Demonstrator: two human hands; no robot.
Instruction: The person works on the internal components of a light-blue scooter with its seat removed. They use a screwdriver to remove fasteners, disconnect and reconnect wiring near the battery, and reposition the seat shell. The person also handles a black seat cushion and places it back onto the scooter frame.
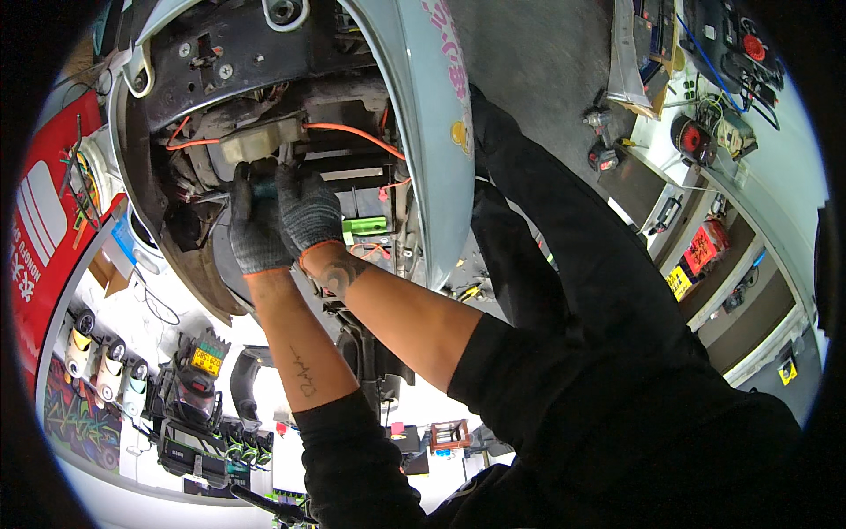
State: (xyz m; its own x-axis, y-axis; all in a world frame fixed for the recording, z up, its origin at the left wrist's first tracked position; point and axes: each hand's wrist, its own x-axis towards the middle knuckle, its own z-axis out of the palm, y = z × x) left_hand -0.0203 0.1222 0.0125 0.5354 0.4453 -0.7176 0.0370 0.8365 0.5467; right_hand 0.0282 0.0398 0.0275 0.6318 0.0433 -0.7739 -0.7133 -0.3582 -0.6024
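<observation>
Both my hands wear grey knit gloves with orange cuffs and reach into the cavity of a light-blue vehicle body (448, 176). My left hand (256, 225) has its fingers bent around a small dark teal piece (263, 187). Close beside it, my right hand (309, 210) is curled, its fingertips pressed near the same spot; what they grip is hidden. Just beyond the fingers sits a dull tan plastic box (261, 141). An orange cable (357, 136) runs from its right side, and another orange length leaves its left.
A black panel with screws (238, 72) crosses above the cavity. Right of my wrists lies a bright green part (367, 226) among frame bars. My black-trousered legs (564, 220) stand beside the body. Farther right, a cordless power tool (601, 141) is near a cluttered bench and shelves (740, 300).
</observation>
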